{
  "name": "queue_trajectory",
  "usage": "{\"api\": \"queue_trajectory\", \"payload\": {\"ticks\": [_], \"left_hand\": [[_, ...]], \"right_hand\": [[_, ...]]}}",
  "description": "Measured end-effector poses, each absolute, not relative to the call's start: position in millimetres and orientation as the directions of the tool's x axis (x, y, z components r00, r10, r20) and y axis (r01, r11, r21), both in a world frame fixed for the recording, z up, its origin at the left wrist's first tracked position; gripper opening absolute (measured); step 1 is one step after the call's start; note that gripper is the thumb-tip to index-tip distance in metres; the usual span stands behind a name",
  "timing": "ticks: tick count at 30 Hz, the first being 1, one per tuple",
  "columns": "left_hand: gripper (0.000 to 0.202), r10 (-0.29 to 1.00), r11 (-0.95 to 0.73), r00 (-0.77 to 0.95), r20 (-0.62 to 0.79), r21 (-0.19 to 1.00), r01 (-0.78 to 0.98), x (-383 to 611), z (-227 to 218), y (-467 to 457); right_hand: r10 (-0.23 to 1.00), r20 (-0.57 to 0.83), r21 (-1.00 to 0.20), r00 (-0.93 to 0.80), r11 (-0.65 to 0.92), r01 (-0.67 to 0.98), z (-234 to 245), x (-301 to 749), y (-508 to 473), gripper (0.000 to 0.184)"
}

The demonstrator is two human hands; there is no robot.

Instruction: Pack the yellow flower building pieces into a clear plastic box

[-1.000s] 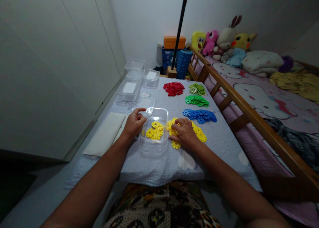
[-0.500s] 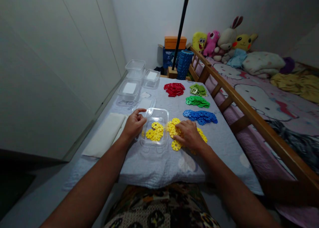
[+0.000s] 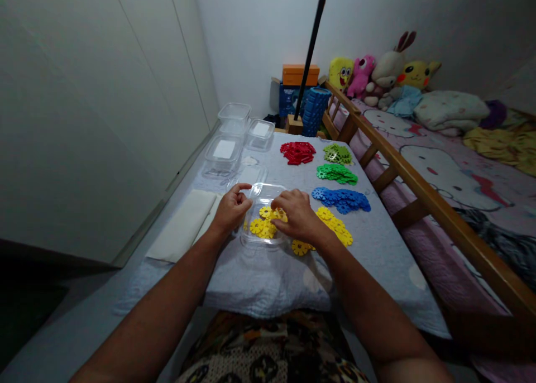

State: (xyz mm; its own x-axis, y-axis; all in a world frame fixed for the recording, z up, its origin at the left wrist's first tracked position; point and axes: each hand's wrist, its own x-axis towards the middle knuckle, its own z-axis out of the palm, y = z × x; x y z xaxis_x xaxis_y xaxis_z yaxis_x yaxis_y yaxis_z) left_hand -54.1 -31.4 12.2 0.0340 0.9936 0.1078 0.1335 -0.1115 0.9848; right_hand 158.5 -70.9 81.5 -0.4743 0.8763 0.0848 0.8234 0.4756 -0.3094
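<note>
On the bench, the left hand (image 3: 233, 209) grips the clear tub (image 3: 264, 218); the right hand (image 3: 295, 214), fingers curled on yellow discs (image 3: 263, 225), hovers over it. Some are boxed; a yellow pile (image 3: 335, 229) waits beside.

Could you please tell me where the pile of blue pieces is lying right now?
In the head view, the blue pieces lie on the table's right side, between the green pile behind and the yellow pile in front, just beyond the right hand.
</note>
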Motion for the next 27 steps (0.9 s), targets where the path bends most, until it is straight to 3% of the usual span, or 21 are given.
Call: {"api": "queue_trajectory", "payload": {"ticks": [7, 10, 13, 16, 18, 21, 27], "left_hand": [[0.041, 0.994, -0.113, 0.028, 0.110, 0.984, 0.134, -54.0, 11.8, -31.2], [0.041, 0.993, -0.116, 0.026, 0.113, 0.982, 0.149, -53.7, 13.2, -31.5], [0.041, 0.995, -0.104, 0.024, 0.102, 0.983, 0.148, -53.6, 14.9, -32.4], [0.041, 0.995, -0.096, 0.022, 0.094, 0.984, 0.151, -53.5, 15.7, -33.5], [0.041, 0.996, -0.094, 0.020, 0.092, 0.985, 0.147, -53.4, 15.7, -34.0], [0.041, 0.995, -0.094, 0.024, 0.092, 0.985, 0.145, -53.0, 15.7, -33.8], [0.041, 0.994, -0.107, 0.024, 0.104, 0.981, 0.162, -53.5, 15.2, -32.6]], "right_hand": [[0.860, -0.063, -0.139, -0.507, 0.495, 0.857, 76.6, 139.9, -64.4, 0.020], [0.858, -0.070, -0.149, -0.509, 0.496, 0.856, 73.7, 140.4, -63.2, 0.020], [0.863, -0.031, -0.238, -0.505, 0.484, 0.842, 78.9, 149.0, -60.3, 0.021], [0.916, 0.059, -0.309, -0.397, 0.394, 0.865, 86.9, 169.8, -54.0, 0.021], [0.958, 0.079, -0.296, -0.274, 0.285, 0.912, 88.7, 187.7, -49.5, 0.024], [0.984, 0.002, -0.234, -0.178, 0.174, 0.956, 82.1, 210.6, -45.6, 0.024], [0.973, -0.104, -0.178, -0.206, 0.186, 0.966, 54.6, 222.3, -43.7, 0.034]]}}
